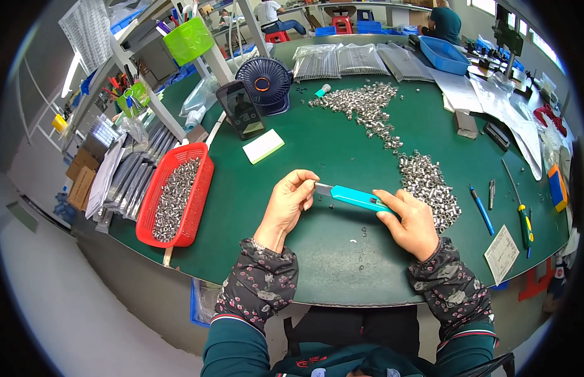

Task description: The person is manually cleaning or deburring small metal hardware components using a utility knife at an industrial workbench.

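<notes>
My right hand (410, 220) is wrapped round the handle of a turquoise utility knife (356, 197), held above the green table (317, 264). Its blade extends to the left. At the blade's tip, my left hand (287, 200) is closed in a pinch; whatever small piece it holds is mostly hidden by the fingers. A pile of small silvery metal rings (433, 188) lies just beyond my right hand. More metal pieces (367, 103) are spread out farther back. A few tiny dark bits lie on the table below the knife.
Left stands a red basket (206, 182) of metal pieces. Behind it are a phone (240, 108), a fan (265, 85) and a notepad (263, 146). On the right lie a blue pen (481, 209), a screwdriver (525, 224) and a paper slip (502, 254). Plastic-wrapped bundles (364, 60) line the back.
</notes>
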`<state>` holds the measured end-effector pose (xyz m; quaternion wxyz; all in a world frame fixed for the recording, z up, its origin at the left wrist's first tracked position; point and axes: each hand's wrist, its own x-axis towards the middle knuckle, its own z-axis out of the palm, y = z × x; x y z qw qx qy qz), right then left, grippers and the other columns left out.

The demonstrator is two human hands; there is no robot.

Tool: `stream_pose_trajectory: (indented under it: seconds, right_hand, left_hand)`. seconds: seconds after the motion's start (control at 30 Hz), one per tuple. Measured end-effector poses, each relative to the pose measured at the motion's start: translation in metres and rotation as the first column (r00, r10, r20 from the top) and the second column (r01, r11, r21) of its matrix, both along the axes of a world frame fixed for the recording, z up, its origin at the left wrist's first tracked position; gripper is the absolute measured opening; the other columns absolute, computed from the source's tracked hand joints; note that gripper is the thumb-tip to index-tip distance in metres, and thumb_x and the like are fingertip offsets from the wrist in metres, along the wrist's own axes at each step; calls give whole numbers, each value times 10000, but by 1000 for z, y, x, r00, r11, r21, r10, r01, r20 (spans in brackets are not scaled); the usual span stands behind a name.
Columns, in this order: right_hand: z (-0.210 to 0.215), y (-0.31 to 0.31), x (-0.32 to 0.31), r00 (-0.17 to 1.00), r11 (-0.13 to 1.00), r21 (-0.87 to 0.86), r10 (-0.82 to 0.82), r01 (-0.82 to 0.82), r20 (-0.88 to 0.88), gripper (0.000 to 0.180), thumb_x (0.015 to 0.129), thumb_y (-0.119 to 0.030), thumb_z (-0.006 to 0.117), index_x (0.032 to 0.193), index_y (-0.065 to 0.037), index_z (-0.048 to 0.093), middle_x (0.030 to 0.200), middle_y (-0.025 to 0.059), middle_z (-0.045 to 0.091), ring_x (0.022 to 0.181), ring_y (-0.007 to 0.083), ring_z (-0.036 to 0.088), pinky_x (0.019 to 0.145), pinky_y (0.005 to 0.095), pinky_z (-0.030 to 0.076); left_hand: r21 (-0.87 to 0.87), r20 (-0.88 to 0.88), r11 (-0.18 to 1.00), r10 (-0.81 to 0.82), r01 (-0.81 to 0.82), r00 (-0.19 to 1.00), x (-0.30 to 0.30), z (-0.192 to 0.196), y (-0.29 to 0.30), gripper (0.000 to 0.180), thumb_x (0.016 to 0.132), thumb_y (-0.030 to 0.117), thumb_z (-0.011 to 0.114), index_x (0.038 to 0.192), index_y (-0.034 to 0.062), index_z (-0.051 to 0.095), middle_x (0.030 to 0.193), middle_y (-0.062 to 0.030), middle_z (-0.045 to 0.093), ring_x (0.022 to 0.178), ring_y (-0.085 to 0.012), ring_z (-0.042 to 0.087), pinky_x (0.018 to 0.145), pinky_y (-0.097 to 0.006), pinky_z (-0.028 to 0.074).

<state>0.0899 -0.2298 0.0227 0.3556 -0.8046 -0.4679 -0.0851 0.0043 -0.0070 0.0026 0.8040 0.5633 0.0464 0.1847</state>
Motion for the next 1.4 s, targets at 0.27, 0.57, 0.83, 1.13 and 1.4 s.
stream_pose_trajectory:
  seconds: [0.27, 0.57, 0.83, 1.13, 1.4]
  right_hand:
    - [2, 0, -1, 981, 999, 4, -38, 38, 192, 352, 682, -160, 601, 1024, -117, 533, 641, 64, 424, 545, 218, 474, 470, 327, 385]
    - [4, 0, 2, 901, 994, 92, -96, 63, 422, 478, 570, -70, 656, 1034, -92, 541, 660, 54, 424, 567, 196, 455, 479, 307, 386]
    - [5, 3, 13, 827, 986, 33, -155, 163, 541, 365, 607, -53, 603, 967, -92, 559, 672, 42, 426, 609, 178, 467, 469, 280, 400]
    - [7, -6, 6, 984, 989, 112, -112, 97, 136, 337, 647, -108, 617, 975, -86, 541, 661, 74, 438, 584, 236, 480, 500, 332, 388]
    - [2, -4, 2, 995, 994, 91, 61, -54, -78, 278, 703, -190, 590, 962, -95, 556, 649, 89, 492, 571, 258, 514, 511, 341, 409]
  left_hand:
    - [-8, -41, 999, -37, 37, 998, -1, 0, 1, 115, 813, 125, 526, 870, 25, 527, 624, 24, 430, 511, -42, 382, 443, -158, 321]
    - [-61, -128, 998, 0, -8, 992, -2, -1, 3, 111, 824, 127, 505, 871, 28, 521, 699, 6, 449, 561, -55, 400, 447, -161, 329]
    - [-104, -153, 983, 134, -150, 979, -1, 2, 9, 111, 831, 157, 496, 861, 50, 494, 750, -15, 508, 551, -51, 429, 420, -159, 331]
    - [-72, -152, 992, 88, -100, 984, -2, -1, 4, 144, 844, 172, 477, 900, 48, 524, 718, 2, 477, 528, -42, 407, 415, -155, 315]
    - [-91, -98, 995, 31, -40, 995, 0, -1, 1, 176, 854, 198, 463, 922, 44, 514, 716, -18, 492, 479, -46, 382, 397, -160, 300]
